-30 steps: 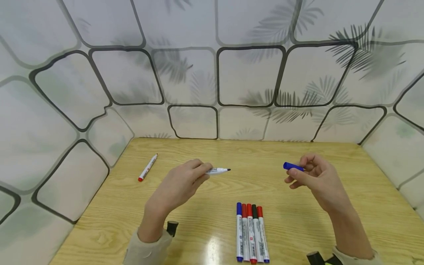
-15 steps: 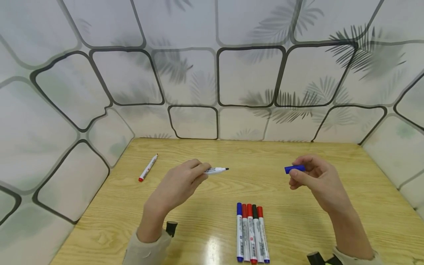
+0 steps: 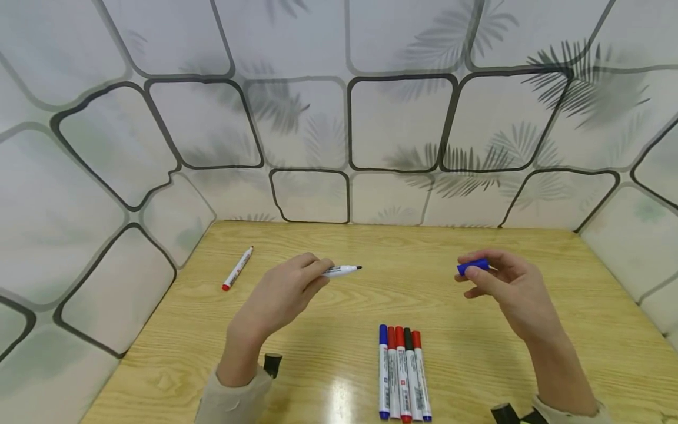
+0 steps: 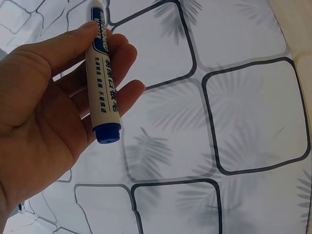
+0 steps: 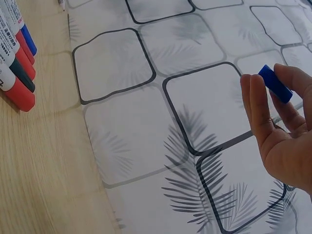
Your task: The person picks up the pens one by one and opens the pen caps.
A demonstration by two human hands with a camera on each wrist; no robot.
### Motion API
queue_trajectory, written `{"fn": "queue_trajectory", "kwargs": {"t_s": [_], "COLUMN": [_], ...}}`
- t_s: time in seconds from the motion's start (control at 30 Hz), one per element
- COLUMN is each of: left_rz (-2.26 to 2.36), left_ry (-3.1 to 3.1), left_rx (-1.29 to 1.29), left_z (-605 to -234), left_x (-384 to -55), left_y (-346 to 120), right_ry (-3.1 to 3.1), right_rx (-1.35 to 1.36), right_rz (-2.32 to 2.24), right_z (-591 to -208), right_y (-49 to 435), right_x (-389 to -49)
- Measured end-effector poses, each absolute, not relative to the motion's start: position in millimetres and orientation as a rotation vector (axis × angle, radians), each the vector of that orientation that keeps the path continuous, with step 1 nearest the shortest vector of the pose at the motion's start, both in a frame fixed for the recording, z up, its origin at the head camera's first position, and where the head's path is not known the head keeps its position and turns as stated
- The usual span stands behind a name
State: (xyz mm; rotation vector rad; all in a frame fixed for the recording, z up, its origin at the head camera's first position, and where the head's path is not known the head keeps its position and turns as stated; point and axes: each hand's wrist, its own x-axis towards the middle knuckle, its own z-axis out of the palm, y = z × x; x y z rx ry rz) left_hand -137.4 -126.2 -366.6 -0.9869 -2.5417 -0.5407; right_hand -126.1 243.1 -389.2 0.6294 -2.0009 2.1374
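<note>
Pinching left hand (image 3: 281, 290): thumb and fingers hold the white marker (image 3: 340, 271), tip bare, mid-frame in the head view.
Right hand (image 3: 509, 285): grasps the blue cap (image 3: 473, 267), right of centre.
Cap's tilt: its right end has swung up; marker and cap remain apart, seemingly no nearer joining.
Marker's print: "MARKER" on a dark-blue panel, Chinese characters below.
Marker row (image 3: 404, 377): bottom centre, print too small.

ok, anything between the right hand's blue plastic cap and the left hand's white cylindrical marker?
Nothing visible: only air separates the blue cap from the white marker, whose dark tip faces right. Five capped white markers lie below that line in the head view.
</note>
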Motion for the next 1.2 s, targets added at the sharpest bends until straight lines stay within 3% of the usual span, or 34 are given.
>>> {"fn": "queue_trajectory", "kwargs": {"t_s": [0.77, 1.2], "left_rz": [-0.55, -0.752], "left_ry": [-2.572, -2.654], "left_rx": [-0.708, -0.512], "left_z": [-375.6, -397.2], "left_x": [-156.0, -186.5], "left_y": [-128.6, -152.9], "right_ry": [-2.03, -2.158], "right_rx": [0.602, 0.533], "right_rz": [2.155, 2.055], "right_z": [-390.7, -389.9], "right_y": [242.9, 239.1], "right_x": [-125.9, -126.7]}}
